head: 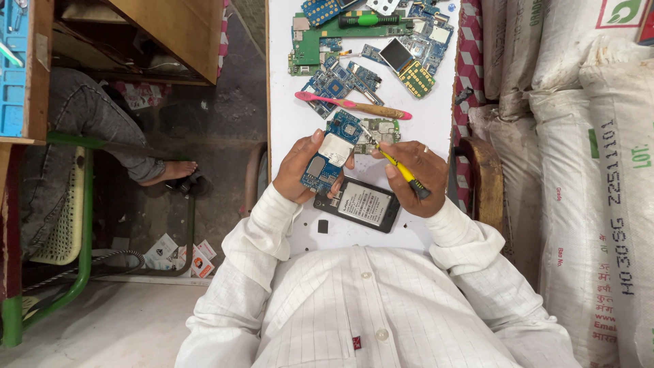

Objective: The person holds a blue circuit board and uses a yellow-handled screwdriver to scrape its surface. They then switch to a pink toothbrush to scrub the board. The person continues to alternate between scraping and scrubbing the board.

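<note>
Head view, looking down on a white table; the left hand is closed around a blue board, thumb on its near edge and fingers behind it, the board tilted above the table's near end; the board carries a pale shield at its middle and a smaller metal can lower down. The right hand is closed on a yellow screwdriver, gripped at the dark handle end; the thin shaft runs up and left, its tip at the board's upper right corner; whether the tip touches cannot be told. A ring shows on one right finger.

Below the hands, flat on the table, lies a phone with its back open and a labelled battery exposed; a small dark square piece lies just left of it. Behind the board, partly hidden, rests a second board with metal shields. Farther up lies a pink toothbrush with a wooden handle, set crosswise; beyond it a heap of boards, blue and green, with a keypad piece and a green-handled screwdriver.

Right of the table stand white sacks; left, on the floor, a second person's leg and bare foot, beside a green-framed chair.
</note>
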